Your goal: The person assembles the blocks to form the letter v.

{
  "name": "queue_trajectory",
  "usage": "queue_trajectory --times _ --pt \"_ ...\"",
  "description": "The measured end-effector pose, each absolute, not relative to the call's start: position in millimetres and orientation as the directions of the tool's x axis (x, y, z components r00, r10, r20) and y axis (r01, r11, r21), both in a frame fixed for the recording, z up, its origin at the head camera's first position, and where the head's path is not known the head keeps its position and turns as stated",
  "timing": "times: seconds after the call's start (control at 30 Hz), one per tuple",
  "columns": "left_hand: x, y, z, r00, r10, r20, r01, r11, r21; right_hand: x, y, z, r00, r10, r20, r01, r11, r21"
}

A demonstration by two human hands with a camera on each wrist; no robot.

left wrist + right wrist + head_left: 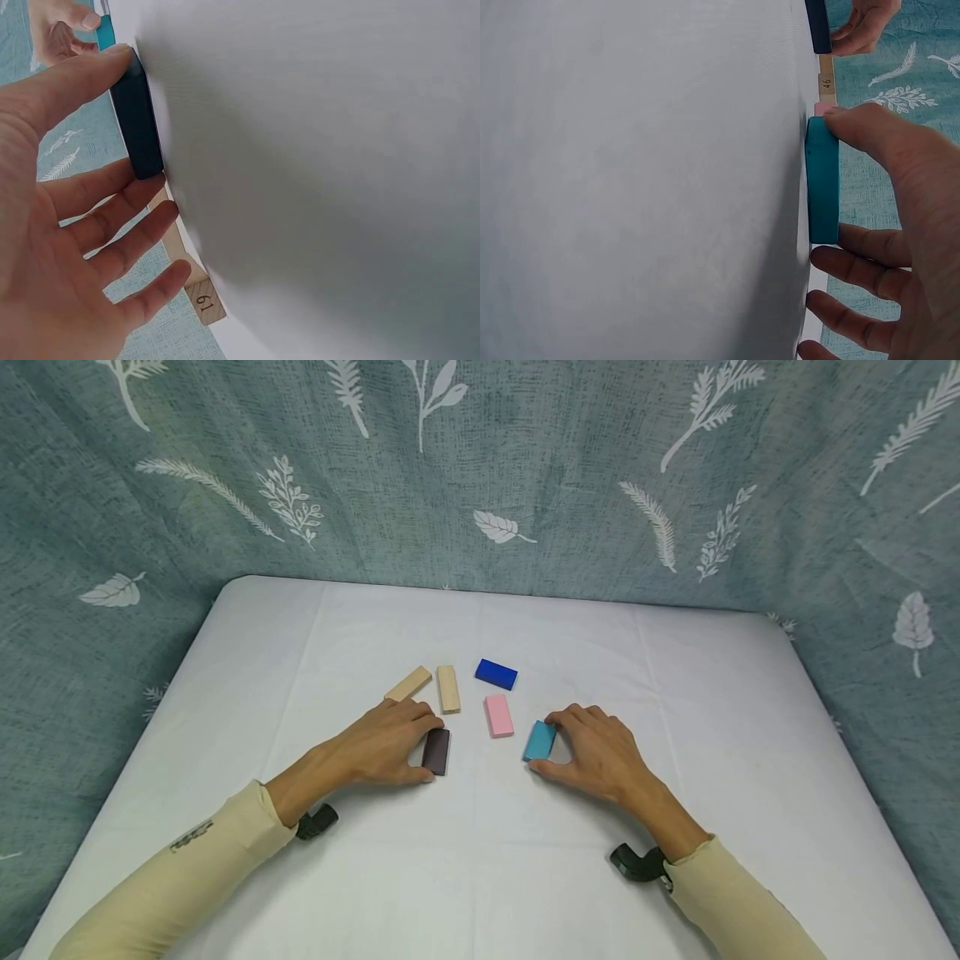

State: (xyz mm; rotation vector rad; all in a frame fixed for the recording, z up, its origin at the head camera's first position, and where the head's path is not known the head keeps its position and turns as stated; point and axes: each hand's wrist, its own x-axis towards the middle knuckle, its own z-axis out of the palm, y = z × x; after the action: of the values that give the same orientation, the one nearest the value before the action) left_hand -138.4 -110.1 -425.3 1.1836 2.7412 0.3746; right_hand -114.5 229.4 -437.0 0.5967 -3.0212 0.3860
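Lying on the white-covered table, a dark brown block (437,753) is pinched end to end by my left hand (386,745). The left wrist view shows its thumb at one end and fingertips at the other, the remaining fingers spread. My right hand (600,758) pinches a teal block (823,180) the same way, thumb on the near end, index finger on the far end. Between the hands lies a pink block (498,716). A blue block (496,674) is farther back.
Two plain wooden blocks lie behind the left hand: one slanted (409,683), partly hidden by that hand, and one nearly straight (448,689). The white tablecloth (480,877) reaches back to a leaf-patterned green curtain (570,485).
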Motion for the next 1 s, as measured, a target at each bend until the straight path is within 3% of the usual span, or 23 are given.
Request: queue_trajectory --times 1.0 --pt "-121.7 -98.9 -423.7 -0.721 0.69 0.062 0.686 0.699 0.202 -115.7 229.1 -437.8 -0.926 -0.37 0.073 -0.377 0.897 -0.229"
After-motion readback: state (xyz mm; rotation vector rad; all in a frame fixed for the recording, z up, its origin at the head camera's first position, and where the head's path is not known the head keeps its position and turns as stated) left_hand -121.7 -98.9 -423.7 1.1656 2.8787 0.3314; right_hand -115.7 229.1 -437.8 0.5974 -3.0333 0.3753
